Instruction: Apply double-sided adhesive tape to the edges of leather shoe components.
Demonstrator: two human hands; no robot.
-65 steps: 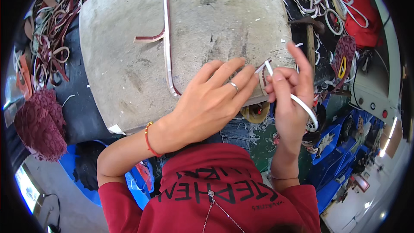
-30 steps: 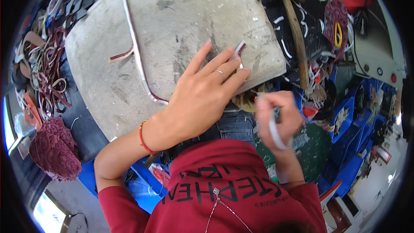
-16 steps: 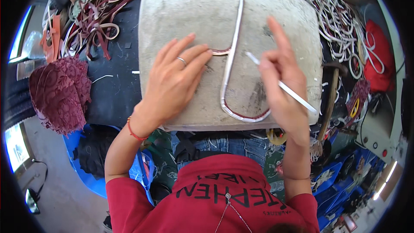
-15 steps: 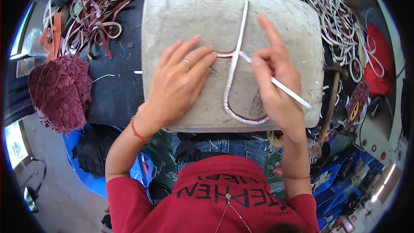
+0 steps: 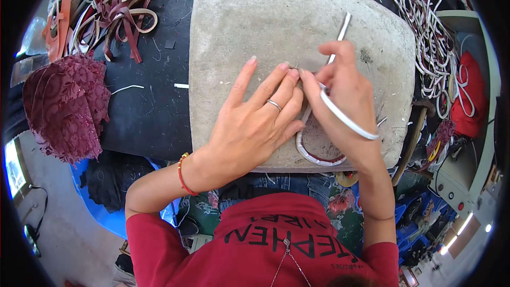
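Note:
On a grey stone-like slab (image 5: 244, 26) lies a narrow white-and-maroon strip (image 5: 321, 160), bent into a hook shape with one straight end reaching up and away. My left hand (image 5: 255, 119) rests palm down left of it, fingers spread, a ring on one finger. Its fingertips touch the work beside my right thumb. My right hand (image 5: 342, 95) is pinched over the strip's middle, thumb tip against my left fingertips. A loose white strip (image 5: 345, 117) is tucked in the right hand and curves over its back. The fingers hide the join between the pieces.
Pleated maroon lace fabric (image 5: 66, 109) sits at left on the black tabletop (image 5: 143, 133). Maroon strips (image 5: 125, 26) pile up behind it. Tangled white strips (image 5: 427, 56), a hammer (image 5: 417, 127) and red cloth (image 5: 470, 93) lie at right. A blue tub (image 5: 101, 196) stands below left.
My left hand has moved right and its fingertips now meet the right hand. My right index finger, raised before, has bent down. The slab and the hooked strip appear shifted right in view.

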